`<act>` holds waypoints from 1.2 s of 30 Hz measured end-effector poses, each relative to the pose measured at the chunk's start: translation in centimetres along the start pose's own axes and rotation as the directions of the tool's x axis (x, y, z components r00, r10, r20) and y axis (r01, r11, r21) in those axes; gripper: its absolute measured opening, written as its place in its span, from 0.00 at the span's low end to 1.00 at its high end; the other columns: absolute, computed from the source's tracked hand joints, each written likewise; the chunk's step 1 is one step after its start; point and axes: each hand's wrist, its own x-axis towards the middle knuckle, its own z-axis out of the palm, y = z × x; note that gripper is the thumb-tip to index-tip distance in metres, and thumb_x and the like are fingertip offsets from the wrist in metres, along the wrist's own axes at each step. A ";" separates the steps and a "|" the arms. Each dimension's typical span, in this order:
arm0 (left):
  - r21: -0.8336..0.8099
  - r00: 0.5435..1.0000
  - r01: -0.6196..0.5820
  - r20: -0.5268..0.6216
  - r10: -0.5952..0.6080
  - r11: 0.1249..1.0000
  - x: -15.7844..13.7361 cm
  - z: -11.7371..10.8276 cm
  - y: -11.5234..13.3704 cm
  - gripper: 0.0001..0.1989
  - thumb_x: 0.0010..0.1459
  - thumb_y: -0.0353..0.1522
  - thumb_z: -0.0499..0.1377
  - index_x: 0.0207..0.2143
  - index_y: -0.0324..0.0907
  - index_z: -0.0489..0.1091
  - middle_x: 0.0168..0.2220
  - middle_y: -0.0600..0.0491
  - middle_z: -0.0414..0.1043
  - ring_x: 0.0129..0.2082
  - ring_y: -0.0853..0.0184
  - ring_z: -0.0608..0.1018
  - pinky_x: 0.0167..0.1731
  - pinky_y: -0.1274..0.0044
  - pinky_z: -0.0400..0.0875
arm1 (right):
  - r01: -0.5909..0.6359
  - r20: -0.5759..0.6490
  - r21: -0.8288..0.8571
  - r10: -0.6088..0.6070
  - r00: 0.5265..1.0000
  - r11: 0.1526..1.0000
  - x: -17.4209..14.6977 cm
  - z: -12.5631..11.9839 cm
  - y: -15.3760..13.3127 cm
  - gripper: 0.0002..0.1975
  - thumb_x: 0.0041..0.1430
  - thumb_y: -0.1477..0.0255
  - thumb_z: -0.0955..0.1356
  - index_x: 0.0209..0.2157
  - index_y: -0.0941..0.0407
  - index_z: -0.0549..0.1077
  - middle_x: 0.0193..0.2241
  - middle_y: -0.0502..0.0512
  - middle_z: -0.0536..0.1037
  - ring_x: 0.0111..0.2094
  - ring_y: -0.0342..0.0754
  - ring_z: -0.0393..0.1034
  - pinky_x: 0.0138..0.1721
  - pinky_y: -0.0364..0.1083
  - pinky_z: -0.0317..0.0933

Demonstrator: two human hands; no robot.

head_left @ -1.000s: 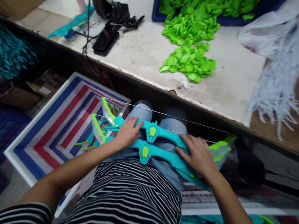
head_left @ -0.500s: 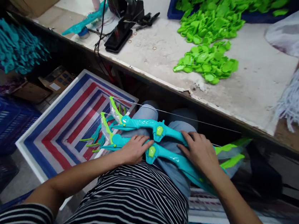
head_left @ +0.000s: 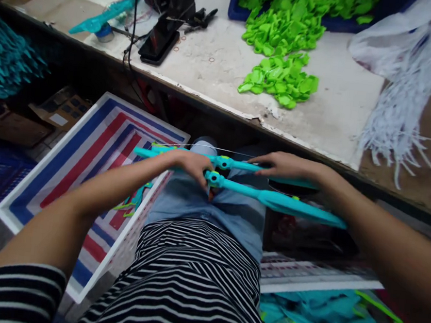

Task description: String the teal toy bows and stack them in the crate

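Two teal toy bows lie lengthwise over my lap, turned edge-on. My left hand is closed round the nearer bow just left of its middle, thumb by the grip. My right hand has its fingers curled over the right limb of the farther bow. A thin white bowstring stretches along the far side. The left ends of the bows are partly behind my left hand and forearm.
To my left stands a striped-lined tray with a few bows inside. On the workbench are loose green plastic pieces, a phone and a bundle of white strings. More teal bows lie in a bin at lower right.
Both bows have been tilted from face-up to edge-on and raised slightly, hiding their green centre pieces. My hands have moved up with them, and the view has shifted rightward.
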 end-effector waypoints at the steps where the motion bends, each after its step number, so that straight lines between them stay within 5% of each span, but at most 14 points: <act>1: -0.054 0.999 0.007 0.053 -0.004 0.998 0.2 -1.3 -0.2 0.15 0.42 0.38 0.64 0.32 0.39 0.75 0.28 0.54 0.74 0.29 0.66 0.72 0.31 0.77 0.64 | 0.020 0.040 0.054 -0.022 0.999 0.998 0.4 -0.9 0.1 0.24 0.52 0.64 0.65 0.51 0.54 0.74 0.43 0.54 0.79 0.40 0.53 0.73 0.41 0.47 0.64; 7: -0.277 0.952 0.193 0.284 -0.112 0.941 1.0 -3.8 -0.5 0.15 0.37 0.42 0.66 0.20 0.38 0.72 0.20 0.54 0.69 0.22 0.68 0.69 0.27 0.73 0.65 | 0.060 0.141 0.214 -0.092 0.986 0.975 0.9 -3.3 0.9 0.26 0.50 0.61 0.66 0.49 0.57 0.75 0.41 0.52 0.80 0.40 0.52 0.73 0.41 0.47 0.65; 10: -0.317 0.960 0.199 0.253 -0.120 0.927 1.2 -3.3 -0.4 0.14 0.37 0.41 0.67 0.21 0.39 0.73 0.21 0.54 0.70 0.24 0.66 0.70 0.29 0.73 0.66 | 0.082 0.113 0.216 -0.108 0.988 0.973 0.6 -3.3 1.0 0.25 0.50 0.62 0.65 0.50 0.56 0.75 0.42 0.51 0.79 0.41 0.52 0.73 0.42 0.47 0.66; 14: -0.219 0.993 0.015 0.120 0.012 0.976 0.6 -1.9 -0.1 0.14 0.42 0.39 0.64 0.30 0.39 0.75 0.29 0.54 0.75 0.31 0.65 0.73 0.36 0.75 0.66 | 0.085 0.047 0.178 -0.095 0.994 0.980 0.2 -2.7 -0.1 0.24 0.52 0.64 0.65 0.51 0.55 0.74 0.46 0.51 0.78 0.43 0.53 0.73 0.45 0.47 0.65; 17: -0.005 0.998 -0.047 0.038 0.047 0.999 -0.9 0.8 0.7 0.20 0.47 0.38 0.62 0.43 0.39 0.73 0.37 0.50 0.75 0.36 0.62 0.74 0.39 0.74 0.67 | -0.031 -0.035 0.044 0.033 0.999 0.999 -1.1 -1.8 -2.4 0.24 0.54 0.65 0.64 0.52 0.53 0.72 0.45 0.53 0.78 0.42 0.54 0.73 0.43 0.48 0.64; 21: 0.360 0.941 0.059 -0.332 0.069 0.931 -2.5 7.9 1.1 0.35 0.48 0.28 0.60 0.60 0.40 0.59 0.49 0.40 0.68 0.47 0.53 0.72 0.46 0.65 0.66 | -0.278 -0.210 -0.191 0.237 0.949 0.941 -3.7 1.4 -7.1 0.24 0.58 0.65 0.64 0.57 0.52 0.67 0.43 0.59 0.77 0.42 0.57 0.71 0.37 0.48 0.62; 24: 0.411 0.872 0.187 -0.487 0.041 0.892 -2.2 13.1 -0.1 0.34 0.52 0.22 0.52 0.62 0.42 0.55 0.47 0.40 0.67 0.48 0.53 0.71 0.46 0.61 0.67 | -0.309 -0.308 -0.286 0.218 0.926 0.907 -4.4 5.0 -9.4 0.24 0.61 0.66 0.62 0.58 0.55 0.64 0.43 0.62 0.75 0.44 0.58 0.67 0.38 0.49 0.60; 27: 0.385 0.850 0.198 -0.526 0.038 0.901 -1.7 15.7 -1.7 0.34 0.51 0.21 0.50 0.62 0.39 0.55 0.51 0.38 0.65 0.51 0.53 0.69 0.48 0.60 0.66 | -0.335 -0.364 -0.274 0.226 0.904 0.901 -3.9 8.3 -9.3 0.24 0.63 0.68 0.60 0.60 0.56 0.62 0.45 0.63 0.73 0.45 0.58 0.64 0.40 0.51 0.58; 31: 0.362 0.886 -0.001 -0.433 0.169 0.932 -3.3 15.0 -2.6 0.38 0.46 0.22 0.54 0.62 0.37 0.54 0.58 0.39 0.60 0.57 0.54 0.65 0.54 0.63 0.64 | -0.377 -0.405 -0.200 0.275 0.872 0.904 -3.4 10.4 -8.4 0.24 0.63 0.68 0.61 0.60 0.56 0.62 0.48 0.62 0.71 0.46 0.57 0.61 0.42 0.51 0.56; 33: 0.311 0.873 -0.030 -0.455 0.176 0.950 -4.4 13.6 -2.3 0.30 0.50 0.24 0.54 0.58 0.39 0.60 0.56 0.42 0.64 0.55 0.57 0.68 0.53 0.66 0.66 | -0.375 -0.418 -0.185 0.273 0.867 0.908 -3.4 10.3 -8.4 0.24 0.63 0.68 0.62 0.59 0.56 0.62 0.48 0.61 0.70 0.46 0.57 0.60 0.42 0.50 0.55; 36: 0.257 0.746 0.111 -0.660 0.091 0.960 -4.7 10.7 -0.8 0.17 0.59 0.31 0.52 0.51 0.41 0.66 0.49 0.44 0.69 0.49 0.59 0.71 0.49 0.67 0.68 | -0.370 -0.436 -0.176 0.265 0.860 0.912 -3.5 9.8 -8.9 0.24 0.62 0.68 0.63 0.59 0.54 0.63 0.47 0.61 0.71 0.46 0.57 0.59 0.41 0.50 0.54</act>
